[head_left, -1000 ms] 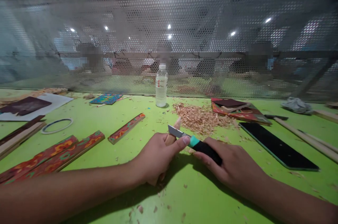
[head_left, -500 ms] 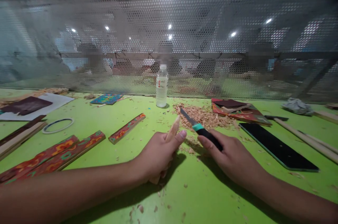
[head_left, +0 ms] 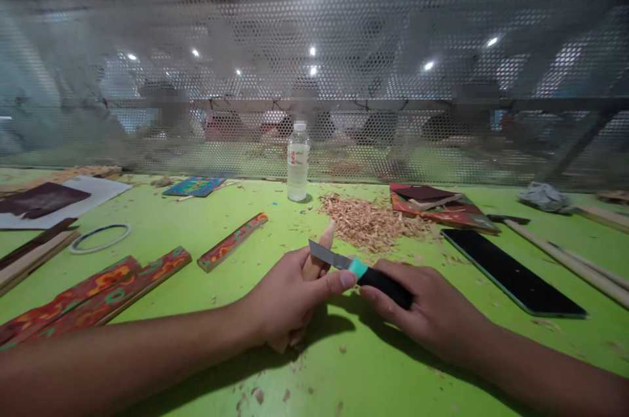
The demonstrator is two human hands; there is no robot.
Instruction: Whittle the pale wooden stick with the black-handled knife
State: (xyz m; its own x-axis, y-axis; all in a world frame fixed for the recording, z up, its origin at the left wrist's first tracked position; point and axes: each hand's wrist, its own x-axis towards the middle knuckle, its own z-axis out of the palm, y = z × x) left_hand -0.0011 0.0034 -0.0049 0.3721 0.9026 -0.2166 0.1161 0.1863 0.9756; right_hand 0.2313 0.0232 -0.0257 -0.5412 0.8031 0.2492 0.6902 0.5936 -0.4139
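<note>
My left hand [head_left: 287, 299] grips a pale wooden stick [head_left: 318, 253] that points away from me, its tip rounded. My right hand [head_left: 427, 309] holds a knife [head_left: 361, 269] with a black handle and a teal collar. The blade lies across the stick near its tip, and my left thumb presses against the back of the blade by the collar. Both hands rest low over the green table [head_left: 354, 358].
A heap of wood shavings [head_left: 368, 223] lies just beyond the hands, with a water bottle [head_left: 298, 161] behind it. Painted wooden strips [head_left: 98, 292] lie at left, a ring [head_left: 99, 237], a black board [head_left: 511, 271] and sticks [head_left: 565, 253] at right. A mesh screen [head_left: 314, 76] closes the far side.
Half a second ago the knife was lifted off past the stick's tip, over the shavings. Now my right hand has drawn it back onto the stick, with my left thumb on the blade again.
</note>
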